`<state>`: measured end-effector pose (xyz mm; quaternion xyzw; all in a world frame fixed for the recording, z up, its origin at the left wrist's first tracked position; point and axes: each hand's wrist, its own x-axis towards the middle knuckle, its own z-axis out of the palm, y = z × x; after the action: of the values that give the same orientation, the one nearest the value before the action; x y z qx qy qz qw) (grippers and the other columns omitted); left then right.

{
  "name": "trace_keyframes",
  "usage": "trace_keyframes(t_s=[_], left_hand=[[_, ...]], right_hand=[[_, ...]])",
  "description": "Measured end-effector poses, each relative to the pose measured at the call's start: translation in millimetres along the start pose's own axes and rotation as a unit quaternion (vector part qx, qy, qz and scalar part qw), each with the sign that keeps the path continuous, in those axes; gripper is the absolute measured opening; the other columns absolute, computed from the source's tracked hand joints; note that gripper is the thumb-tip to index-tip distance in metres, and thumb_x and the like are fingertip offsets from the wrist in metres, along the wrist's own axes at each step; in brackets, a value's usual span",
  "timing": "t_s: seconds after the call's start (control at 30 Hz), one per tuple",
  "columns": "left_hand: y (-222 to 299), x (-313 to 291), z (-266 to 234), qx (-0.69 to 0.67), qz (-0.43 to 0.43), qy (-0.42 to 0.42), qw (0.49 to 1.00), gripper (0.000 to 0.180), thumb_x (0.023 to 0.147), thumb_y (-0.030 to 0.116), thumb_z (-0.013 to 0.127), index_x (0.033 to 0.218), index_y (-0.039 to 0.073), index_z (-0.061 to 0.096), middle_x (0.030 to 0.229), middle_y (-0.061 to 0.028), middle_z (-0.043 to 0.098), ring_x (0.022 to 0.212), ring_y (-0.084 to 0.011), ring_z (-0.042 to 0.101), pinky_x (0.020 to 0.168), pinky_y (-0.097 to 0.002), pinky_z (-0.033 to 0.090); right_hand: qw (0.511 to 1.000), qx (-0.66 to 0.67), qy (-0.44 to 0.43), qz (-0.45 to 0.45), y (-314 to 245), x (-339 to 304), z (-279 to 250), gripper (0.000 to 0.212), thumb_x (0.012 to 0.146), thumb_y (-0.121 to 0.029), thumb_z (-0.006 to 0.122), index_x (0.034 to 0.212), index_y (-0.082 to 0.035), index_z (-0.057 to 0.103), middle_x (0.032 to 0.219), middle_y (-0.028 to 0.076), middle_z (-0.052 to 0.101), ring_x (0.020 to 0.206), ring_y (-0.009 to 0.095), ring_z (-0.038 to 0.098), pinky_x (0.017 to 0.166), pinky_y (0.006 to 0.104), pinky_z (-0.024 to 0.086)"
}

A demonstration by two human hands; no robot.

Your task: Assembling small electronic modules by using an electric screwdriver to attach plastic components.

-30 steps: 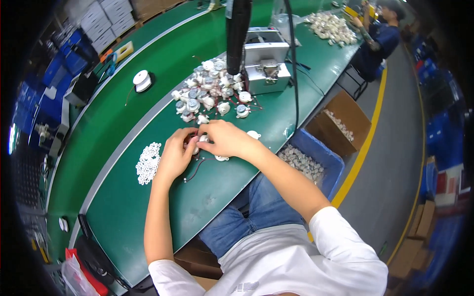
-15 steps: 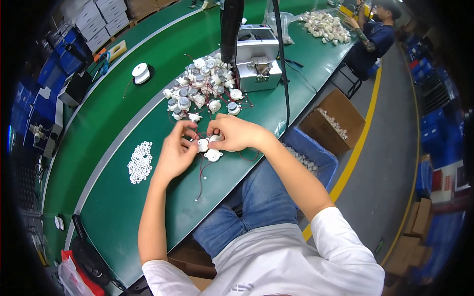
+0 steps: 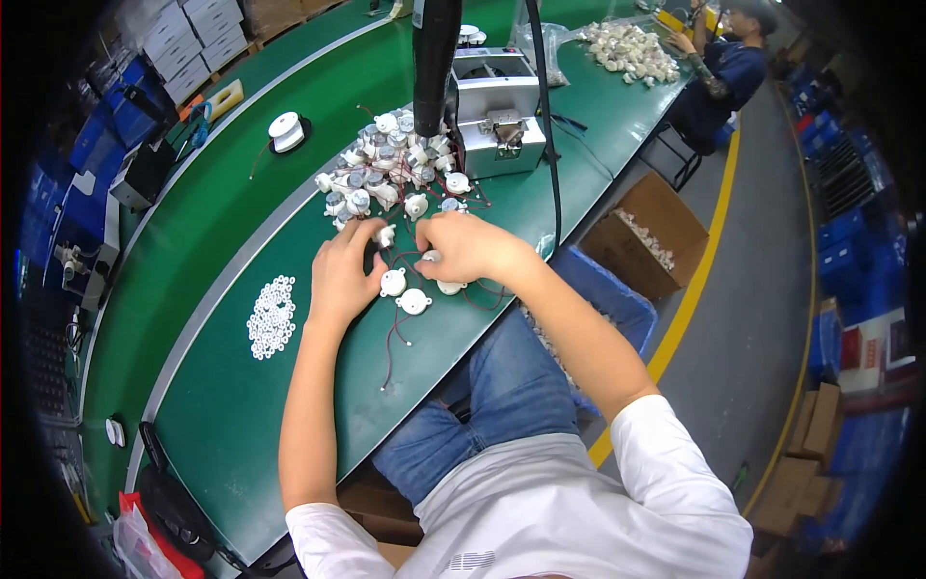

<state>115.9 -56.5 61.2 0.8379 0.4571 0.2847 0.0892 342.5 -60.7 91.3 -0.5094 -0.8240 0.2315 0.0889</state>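
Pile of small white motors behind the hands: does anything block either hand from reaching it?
Nothing visible does. The left hand and right hand rest on the green table just short of the pile of small white motors. Only loose round white parts and thin red wires lie under and beside the hands.

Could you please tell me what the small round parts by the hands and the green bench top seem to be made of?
The small round parts look like matte white moulded plastic with thin red wires. The green bench top looks like a smooth, faintly glossy mat, perhaps rubber or vinyl.
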Motion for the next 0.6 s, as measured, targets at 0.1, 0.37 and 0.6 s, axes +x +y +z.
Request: trace_keyframes(t_s=[0.1, 0.37, 0.6], left_hand=[[-2.9, -8.2, -0.1, -0.025, -0.037, -0.012, 0.999, 0.047, 0.079, 0.003, 0.068, 0.125, 0.013, 0.068, 0.123, -0.0106, 0.068, 0.103, -0.0371, 0.068, 0.088, -0.0449, 0.054], [11.8, -28.5, -8.3, -0.069, 0.079, -0.002, 0.994, 0.042, 0.079, -0.003, 0.065, 0.117, 0.011, 0.075, 0.119, -0.0112, 0.07, 0.104, -0.0323, 0.066, 0.092, -0.0439, 0.053], [21.9, -21.1, -25.0, -0.202, 0.043, -0.091, 0.974, 0.048, 0.075, -0.006, 0.056, 0.117, 0.007, 0.076, 0.109, -0.0135, 0.074, 0.099, -0.0296, 0.069, 0.085, -0.0397, 0.057]], right_hand=[[0.996, 0.036, 0.074, -0.036, 4.7, -2.1, 12.9, 0.036, 0.089, -0.035, 0.077, 0.099, -0.001, 0.072, 0.099, 0.02, 0.072, 0.098, 0.039, 0.07, 0.088, 0.0483, 0.056], [0.921, 0.164, 0.353, 0.031, 25.0, -50.9, 13.1, 0.022, 0.097, -0.025, 0.073, 0.095, -0.003, 0.071, 0.084, 0.01, 0.064, 0.072, 0.024, 0.064, 0.067, 0.0383, 0.051], [0.935, 0.201, 0.293, 0.008, 35.1, -67.7, 36.6, 0.02, 0.098, -0.018, 0.073, 0.094, 0.001, 0.071, 0.08, 0.012, 0.064, 0.064, 0.021, 0.06, 0.06, 0.0356, 0.047]])
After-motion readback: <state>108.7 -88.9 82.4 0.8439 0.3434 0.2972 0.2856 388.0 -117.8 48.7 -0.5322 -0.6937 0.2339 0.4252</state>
